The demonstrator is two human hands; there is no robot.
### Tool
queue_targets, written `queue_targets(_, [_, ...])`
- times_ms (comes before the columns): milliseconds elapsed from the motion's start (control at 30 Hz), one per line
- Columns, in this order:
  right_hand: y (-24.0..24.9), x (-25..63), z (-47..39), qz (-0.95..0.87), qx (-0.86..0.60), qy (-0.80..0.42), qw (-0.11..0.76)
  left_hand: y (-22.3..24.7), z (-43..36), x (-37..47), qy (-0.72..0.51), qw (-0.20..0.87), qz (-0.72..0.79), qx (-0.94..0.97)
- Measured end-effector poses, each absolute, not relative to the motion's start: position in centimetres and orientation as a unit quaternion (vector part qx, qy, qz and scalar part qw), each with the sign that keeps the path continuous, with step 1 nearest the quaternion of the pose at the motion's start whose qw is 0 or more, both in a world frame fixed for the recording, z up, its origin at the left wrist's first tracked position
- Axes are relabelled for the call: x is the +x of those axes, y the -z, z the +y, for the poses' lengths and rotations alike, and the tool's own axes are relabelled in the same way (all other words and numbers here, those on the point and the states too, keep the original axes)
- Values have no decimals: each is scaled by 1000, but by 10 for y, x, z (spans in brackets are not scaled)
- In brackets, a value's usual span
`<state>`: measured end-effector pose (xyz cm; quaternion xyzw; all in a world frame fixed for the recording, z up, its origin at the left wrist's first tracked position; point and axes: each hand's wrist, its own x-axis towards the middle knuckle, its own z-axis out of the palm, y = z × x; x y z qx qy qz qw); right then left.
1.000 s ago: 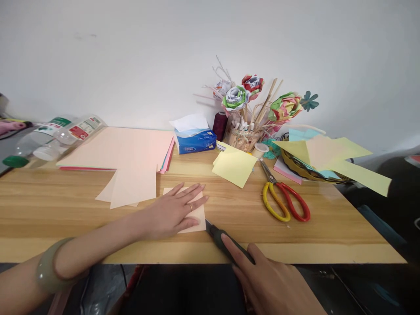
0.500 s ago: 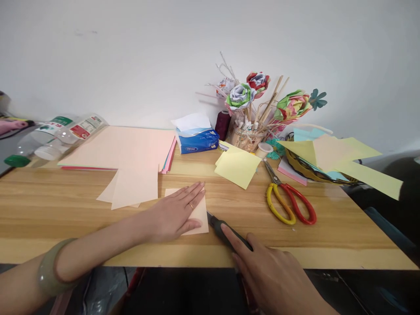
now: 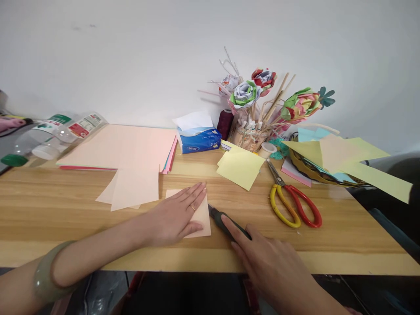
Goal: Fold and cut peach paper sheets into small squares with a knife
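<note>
Flat on a small peach paper piece (image 3: 205, 218) lies my left hand (image 3: 179, 214), fingers stretched out and pressing it to the wooden table (image 3: 229, 258). A ring and a pale green bangle are on that arm. My right hand (image 3: 265, 253) grips a dark green utility knife (image 3: 226, 223), index finger along its top. The blade tip sits at the right edge of the peach paper; whether it touches the paper I cannot tell. Left of my hands, a few peach paper pieces (image 3: 138, 188) overlap one another.
A stack of large coloured sheets (image 3: 118, 144) lies at back left beside clear plastic bottles (image 3: 49, 135). Behind are a blue tissue pack (image 3: 200, 142) and paper flowers (image 3: 244, 94) in a holder. Yellow paper squares (image 3: 243, 166), scissors (image 3: 292, 201) and a paper-filled basket (image 3: 306, 165) are rightward.
The knife blade has moved slightly up along the paper's right edge with my right hand. My left hand stays pressed on the paper. The view has shifted a little.
</note>
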<state>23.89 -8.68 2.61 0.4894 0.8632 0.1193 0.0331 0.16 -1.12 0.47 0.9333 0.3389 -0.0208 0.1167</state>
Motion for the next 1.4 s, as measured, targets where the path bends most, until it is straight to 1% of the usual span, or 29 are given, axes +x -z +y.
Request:
queue_targets(200, [-30,237,-80,862,495,-96,39,-1,-11,1,4,115,337,935])
queue_targets(400, [-33,234,-74,856,502,-104,65,-1,-10,1,8,129,336,933])
queue_targets(700, [-36,232,-52,836,536,-63,104,-4,-10,2,8,136,337,932])
queue_targets(833, [-35,233,-30,816,561,-99,98,-6,-10,4,26,145,352,924])
queue_targets(933, [-31,233,-14,807,568,-142,77,-6,-10,5,11,149,354,923])
queue_targets(1033, [-27,227,-5,814,545,-202,14,-9,-10,4,-33,137,339,930])
queue_targets(1100, [-26,216,-6,832,514,-204,-48,-15,-11,2,-83,134,326,932])
queue_targets(1133, [-26,209,-8,845,502,-170,-73,-18,-12,-1,-120,137,330,926])
queue_targets(1200, [-26,194,-13,864,489,-59,-102,-23,-12,-11,-219,145,376,889])
queue_targets(1233, [-26,186,-15,866,489,-3,-105,-24,-12,-19,-273,145,417,854])
queue_targets(1300, [-26,173,-16,865,489,44,-104,-23,-10,-43,-364,133,519,762])
queue_targets(1367, [-27,165,-12,865,488,62,-102,-17,-5,-72,-383,108,629,668])
queue_targets(1400, [-27,164,-9,864,488,74,-101,-14,-2,-87,-381,106,658,641])
